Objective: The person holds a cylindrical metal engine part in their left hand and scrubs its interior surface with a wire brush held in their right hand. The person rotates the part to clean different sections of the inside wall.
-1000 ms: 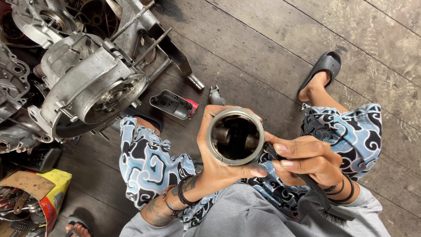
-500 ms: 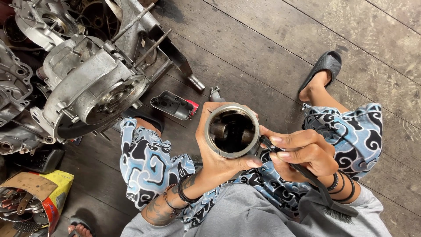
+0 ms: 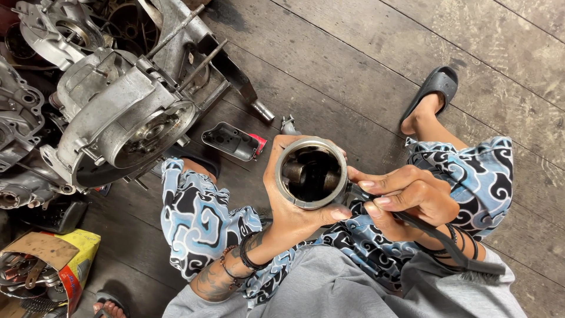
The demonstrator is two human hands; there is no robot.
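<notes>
My left hand (image 3: 291, 215) wraps around a hollow metal piston (image 3: 312, 172), open end facing up, with dark pin bosses inside. My right hand (image 3: 406, 200) grips a thin black brush (image 3: 447, 247) by its handle, the head end pressed against the piston's right side, the bristled end trailing toward the lower right. Both hands are held above my lap, over blue, black and white patterned shorts (image 3: 200, 218).
A grey engine crankcase (image 3: 118, 112) with long studs lies on the wooden plank floor (image 3: 365, 65) at upper left. A small dark metal tray (image 3: 231, 140) sits beside it. A yellow box of metal parts (image 3: 41, 265) is at lower left. Black sandal (image 3: 435, 88) at right.
The piston has shifted slightly up and left in my left hand. My right hand has rotated so the brush's trailing end swings lower and further right.
</notes>
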